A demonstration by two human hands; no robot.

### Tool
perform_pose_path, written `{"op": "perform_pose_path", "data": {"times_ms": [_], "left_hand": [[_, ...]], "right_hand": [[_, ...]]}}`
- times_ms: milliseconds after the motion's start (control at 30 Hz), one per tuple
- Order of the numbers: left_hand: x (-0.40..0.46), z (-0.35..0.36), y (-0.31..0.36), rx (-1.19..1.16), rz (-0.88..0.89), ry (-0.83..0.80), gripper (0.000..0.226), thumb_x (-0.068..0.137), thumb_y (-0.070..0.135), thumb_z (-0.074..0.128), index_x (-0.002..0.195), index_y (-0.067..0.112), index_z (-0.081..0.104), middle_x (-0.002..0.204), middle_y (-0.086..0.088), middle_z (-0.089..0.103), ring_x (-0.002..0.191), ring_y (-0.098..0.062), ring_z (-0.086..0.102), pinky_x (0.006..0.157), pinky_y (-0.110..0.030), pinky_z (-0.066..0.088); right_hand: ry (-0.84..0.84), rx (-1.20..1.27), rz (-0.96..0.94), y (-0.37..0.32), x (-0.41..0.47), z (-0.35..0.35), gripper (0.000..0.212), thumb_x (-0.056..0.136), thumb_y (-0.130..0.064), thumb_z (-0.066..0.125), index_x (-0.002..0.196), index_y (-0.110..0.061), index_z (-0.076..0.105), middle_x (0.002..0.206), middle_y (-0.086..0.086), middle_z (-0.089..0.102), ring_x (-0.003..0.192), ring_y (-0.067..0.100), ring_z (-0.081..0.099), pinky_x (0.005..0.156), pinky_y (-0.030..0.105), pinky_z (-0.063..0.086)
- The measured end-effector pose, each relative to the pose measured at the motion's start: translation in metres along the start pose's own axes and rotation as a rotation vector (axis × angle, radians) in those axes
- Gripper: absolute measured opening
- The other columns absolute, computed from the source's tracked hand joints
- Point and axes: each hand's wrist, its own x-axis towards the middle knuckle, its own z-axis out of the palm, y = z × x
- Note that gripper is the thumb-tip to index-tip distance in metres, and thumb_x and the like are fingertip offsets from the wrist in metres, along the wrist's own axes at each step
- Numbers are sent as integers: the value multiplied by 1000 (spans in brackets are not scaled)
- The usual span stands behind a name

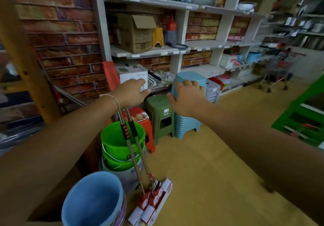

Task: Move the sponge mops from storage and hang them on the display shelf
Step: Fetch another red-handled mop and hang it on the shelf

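Two sponge mops (134, 148) stand tilted, with metal poles and red-and-black grips. Their packaged red-and-white heads (152, 202) rest on the floor beside the buckets. My left hand (133, 92) is held palm down over the top ends of both poles, which run up under it; the hold itself is hidden. My right hand (187, 99) hovers with fingers spread in front of the light blue stool stack (188, 120), holding nothing. The white display shelf (154, 53) stands just behind, against a brick-pattern wall.
Stacked green buckets (115, 143) and a blue bucket (93, 201) stand at the lower left. Green (159, 113), orange (147, 126) and grey (213, 91) stools line the shelf's foot. A shopping trolley (277, 73) is far right, a green rack (301, 113) at the right edge.
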Motion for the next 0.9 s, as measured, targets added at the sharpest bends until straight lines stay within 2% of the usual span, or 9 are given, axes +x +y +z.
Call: {"op": "perform_pose_path", "data": {"times_ms": [167,300,400,633,733,900], "left_hand": [[66,3,-36,62,-18,-1,58,102,47,37,144,7,38,140,-25,45,123,-42,47,99,-48,43],[90,10,-66,84,-39,7,55,102,43,38,144,7,37,138,-25,45,123,-42,48,97,-47,44],[96,15,-88,82,-57,62,51,101,37,43,140,5,42,133,-24,48,121,-39,49,97,-45,44],[88,42,-136,178,-183,107,47,93,30,54,133,5,49,128,-22,49,118,-40,50,97,-46,46],[93,51,-151,195,-267,108,50,93,29,53,138,8,45,129,-20,47,119,-40,48,98,-45,45],[113,73,-151,213,-418,39,48,93,26,51,138,10,43,128,-18,47,120,-37,47,97,-47,45]], "right_hand": [[7,34,5,-7,80,19,56,97,-52,39,139,-15,45,143,19,45,134,41,36,108,51,31],[-12,82,-24,-19,131,40,51,96,-51,40,130,-14,49,138,19,48,131,43,39,107,51,34],[-33,129,-65,-34,164,60,52,96,-50,40,131,-13,48,139,19,48,131,43,39,105,51,35],[-123,220,-262,-75,225,118,58,99,-51,40,143,-14,43,145,20,44,135,43,35,107,52,33],[-132,252,-363,-85,256,138,57,99,-49,43,141,-12,45,141,21,47,131,43,38,108,50,36],[-198,273,-528,-94,308,175,45,98,-47,43,128,-15,50,128,20,53,121,41,46,97,47,42]]}}
